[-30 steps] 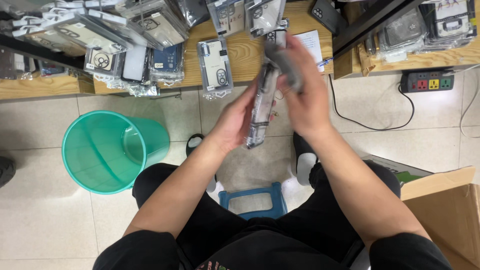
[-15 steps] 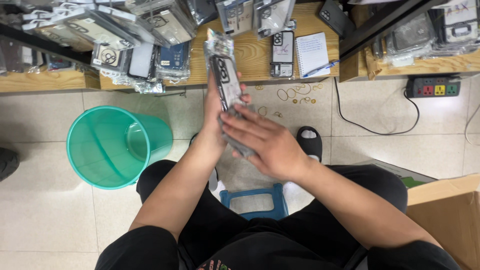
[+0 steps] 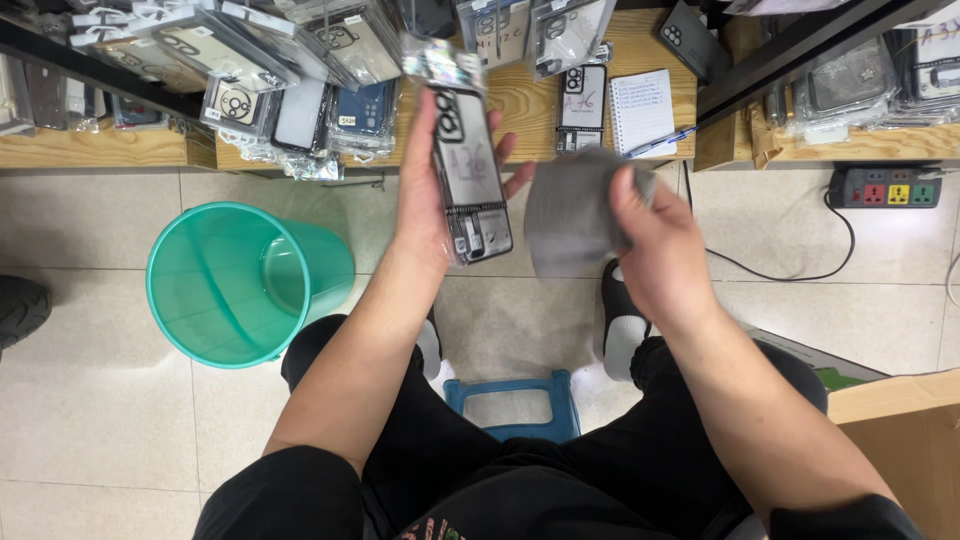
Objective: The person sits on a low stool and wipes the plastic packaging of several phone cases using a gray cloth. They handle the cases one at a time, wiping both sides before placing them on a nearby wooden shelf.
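My left hand [image 3: 428, 195] holds up a phone case in a clear plastic sleeve [image 3: 468, 170], long side upright, in front of the wooden shelf [image 3: 520, 100]. My right hand [image 3: 655, 245] grips a grey cloth [image 3: 572, 212] just to the right of the case, a small gap between them. Both forearms reach forward from my lap over the tiled floor.
A green plastic bin [image 3: 240, 285] stands on the floor at my left. Many packaged phone cases [image 3: 290, 60] lie on the low shelf, with a notepad and pen [image 3: 643, 110]. A power strip [image 3: 892, 187] lies at right, a cardboard box [image 3: 900, 440] at lower right, a blue stool [image 3: 512, 405] under me.
My right hand, which lay over the case half a second ago, has pulled away to the right with the grey cloth. My left hand now shows the case face on.
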